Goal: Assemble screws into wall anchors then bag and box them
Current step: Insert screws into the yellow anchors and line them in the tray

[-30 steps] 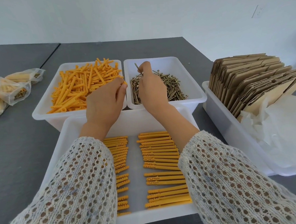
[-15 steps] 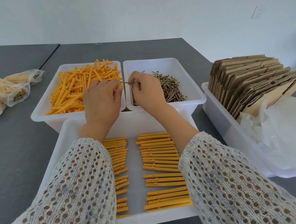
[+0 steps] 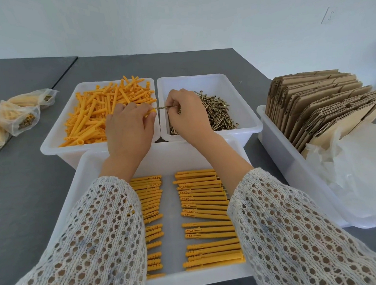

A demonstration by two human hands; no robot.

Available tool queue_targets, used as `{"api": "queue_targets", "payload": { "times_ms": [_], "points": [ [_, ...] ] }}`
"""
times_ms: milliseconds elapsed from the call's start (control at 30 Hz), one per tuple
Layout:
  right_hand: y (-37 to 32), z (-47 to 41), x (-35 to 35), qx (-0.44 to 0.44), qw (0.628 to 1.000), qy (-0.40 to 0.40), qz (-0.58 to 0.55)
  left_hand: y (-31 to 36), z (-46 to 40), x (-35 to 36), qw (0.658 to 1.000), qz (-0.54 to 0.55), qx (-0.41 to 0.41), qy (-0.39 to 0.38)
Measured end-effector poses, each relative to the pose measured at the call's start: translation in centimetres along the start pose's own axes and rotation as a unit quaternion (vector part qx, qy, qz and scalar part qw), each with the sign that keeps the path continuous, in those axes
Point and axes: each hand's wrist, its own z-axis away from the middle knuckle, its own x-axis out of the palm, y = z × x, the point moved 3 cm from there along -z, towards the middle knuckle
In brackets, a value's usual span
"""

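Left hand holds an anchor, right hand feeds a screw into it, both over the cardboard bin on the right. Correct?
Not quite. The head view shows the left hand holding the anchor and the right hand feeding the screw, but over the divide between the anchor bin and the screw bin, not the cardboard bin.

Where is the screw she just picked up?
In the head view, the screw lies level between the right hand and the left hand, its tip at an orange anchor, above where the two back bins meet.

Grey table (image 3: 26, 198) — white bins (image 3: 56, 147), filled bags (image 3: 18, 116)
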Motion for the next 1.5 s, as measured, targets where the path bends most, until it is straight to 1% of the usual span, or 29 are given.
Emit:
{"api": "queue_targets", "payload": {
  "times_ms": [133, 333, 500, 633, 700, 800, 867, 967, 1033, 1067, 1100, 1133, 1167, 1233, 1300, 1333, 1367, 1400, 1467, 1500],
  "points": [
    [-0.1, 0.1, 0.0, -0.02, 0.999, 0.009, 0.037, 0.1, 0.0, 0.0, 1.0, 0.002, 0.014, -0.006],
    [-0.7, 0.2, 0.6, -0.071, 0.996, -0.027, 0.036, 0.4, 0.0, -0.4, 0.999, 0.02, 0.044, -0.024],
    [-1.4, 0.4, 0.7, -0.094, 0.994, -0.039, -0.033, 0.5, -0.1, -0.4, 0.998, 0.031, 0.047, -0.034],
    [-2.2, 0.6, 1.4, -0.078, 0.99, -0.064, -0.094, 0.3, 0.0, -0.2, 0.997, 0.034, 0.055, -0.04],
    [-2.5, 0.7, 1.8, -0.068, 0.988, -0.081, -0.112, 0.0, -0.1, 0.1, 0.996, 0.063, 0.041, -0.05],
    [-2.2, 0.7, 1.9, -0.042, 0.987, -0.084, -0.133, -0.3, -0.2, 0.4, 0.992, 0.108, 0.016, -0.061],
    [-1.6, 0.5, 1.5, -0.004, 0.983, -0.062, -0.171, -0.3, -0.1, 0.3, 0.994, 0.099, -0.001, -0.042],
    [-0.1, -0.1, 0.7, 0.078, 0.975, -0.027, -0.209, 0.5, -0.4, -0.6, 0.997, 0.072, -0.035, 0.015],
    [1.6, -0.5, 0.3, 0.144, 0.967, 0.0, -0.21, 1.9, -0.9, -1.5, 0.993, 0.107, -0.035, 0.035],
    [2.8, -0.7, 0.2, 0.188, 0.957, 0.018, -0.219, 2.7, -1.2, -1.9, 0.989, 0.146, -0.023, 0.03],
    [3.8, -0.8, 0.1, 0.239, 0.94, 0.037, -0.24, 3.7, -1.5, -2.2, 0.98, 0.198, -0.006, 0.009],
    [4.7, -0.9, -0.1, 0.294, 0.915, 0.061, -0.269, 4.7, -1.8, -2.4, 0.967, 0.253, 0.007, -0.03],
    [5.5, -1.2, -0.4, 0.344, 0.886, 0.079, -0.3, 5.7, -1.8, -2.6, 0.951, 0.296, 0.013, -0.085],
    [6.5, -1.5, -0.8, 0.399, 0.853, 0.077, -0.328, 7.5, -1.4, -2.4, 0.917, 0.325, 0.016, -0.232],
    [7.0, -1.6, -0.9, 0.444, 0.814, 0.052, -0.372, 8.8, -0.4, -1.9, 0.868, 0.313, 0.013, -0.385],
    [7.1, -1.6, -1.1, 0.446, 0.793, 0.064, -0.41, 9.2, 0.1, -1.5, 0.843, 0.299, 0.006, -0.447],
    [7.0, -1.5, -1.3, 0.453, 0.792, 0.077, -0.401, 9.4, 0.7, -1.3, 0.82, 0.278, -0.002, -0.5],
    [7.1, -1.2, -1.3, 0.486, 0.762, 0.079, -0.42, 9.5, 1.2, -1.0, 0.801, 0.251, -0.009, -0.543],
    [7.0, -1.0, -1.2, 0.499, 0.743, 0.065, -0.44, 9.7, 2.2, -0.4, 0.777, 0.191, -0.009, -0.6],
    [7.0, -1.1, -1.2, 0.495, 0.743, 0.065, -0.446, 9.9, 2.7, -0.1, 0.771, 0.171, -0.005, -0.613]
  ]
}}
